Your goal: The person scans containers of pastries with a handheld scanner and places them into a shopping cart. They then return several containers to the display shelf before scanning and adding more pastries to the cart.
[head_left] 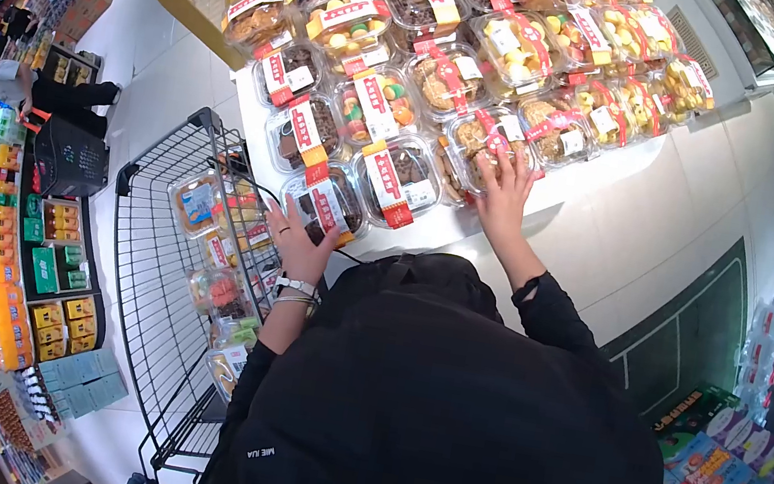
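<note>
At the near edge of the white bench [557, 193], my 2 hands rest on clear plastic tubs of baked goods. My left hand [298, 240] lies with fingers spread flat against the near tub of dark cookies [324, 204], the one closest to the bench's left corner; the palm presses its side and lid, not closed around it, so I cannot call it a full grip. That tub sits just ahead of the hand, towards the bench's middle, and its red and white label strip runs diagonally away from my wrist, where a bracelet [297, 287] shows. My right hand [504, 192] is open too, fingers fanned over the lid of the tub of pale crumbly biscuits [480, 139], touching it from the near side and holding nothing. Between the 2 sits another dark-cookie tub [400, 175], apart from both hands. The left hand is the nearer one to the wire trolley [161, 277] standing just beside the bench's left edge, which already carries several similar tubs. More tubs fill the bench in rows towards its far edge
</note>
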